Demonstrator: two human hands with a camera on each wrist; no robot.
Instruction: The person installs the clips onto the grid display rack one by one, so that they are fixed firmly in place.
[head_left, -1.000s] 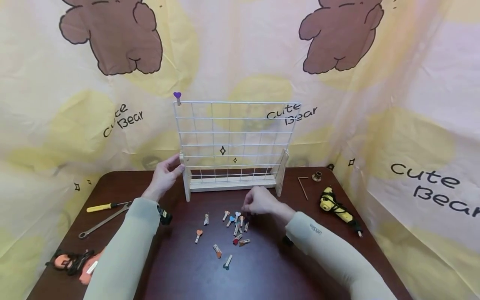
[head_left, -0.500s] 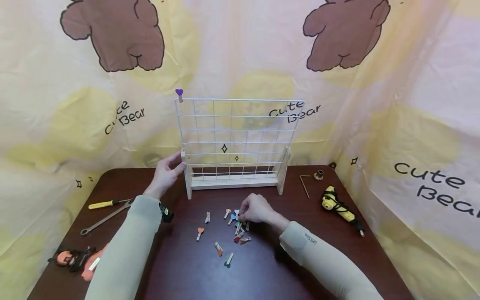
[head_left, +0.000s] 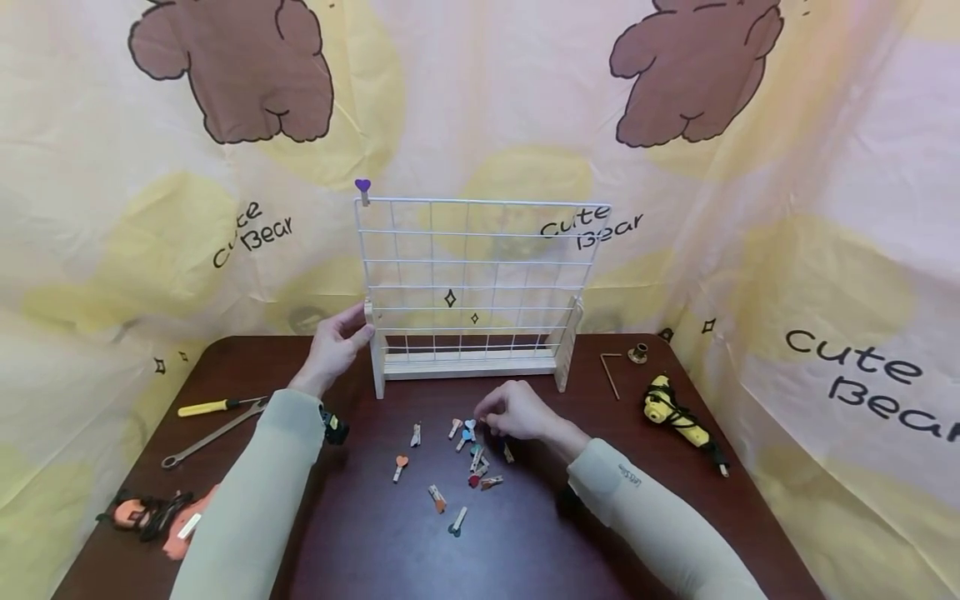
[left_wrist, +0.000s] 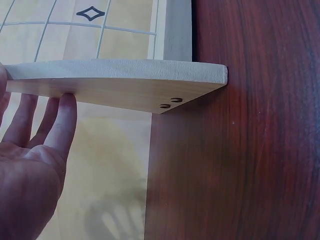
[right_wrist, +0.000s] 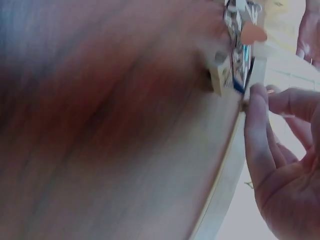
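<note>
A white wire grid rack (head_left: 468, 261) in a wooden stand stands at the back of the table, a purple heart clothespin (head_left: 363, 188) clipped to its top left corner. My left hand (head_left: 330, 348) holds the stand's left wooden side piece (left_wrist: 120, 75), thumb at its front edge, fingertips on its outer face. Just over a loose pile of heart clothespins (head_left: 476, 458), my right hand (head_left: 522, 410) pinches a small clothespin, mostly hidden by thumb and forefinger; a bit of orange shows there in the right wrist view. More clothespins lie scattered to the left, such as an orange one (head_left: 401, 467).
On the left lie a yellow-handled screwdriver (head_left: 202, 408), a wrench (head_left: 212, 434) and an orange corded tool (head_left: 180, 529). On the right are a hex key (head_left: 611, 375), a small metal fitting (head_left: 637, 354) and a yellow corded tool (head_left: 678, 421). Printed cloth walls (head_left: 847, 250) enclose the table.
My right hand dipped left into the pile, then rose slightly; an orange clothespin is gone from the pile. Another clothespin beside it has shifted right. The left hand stays on the stand.
</note>
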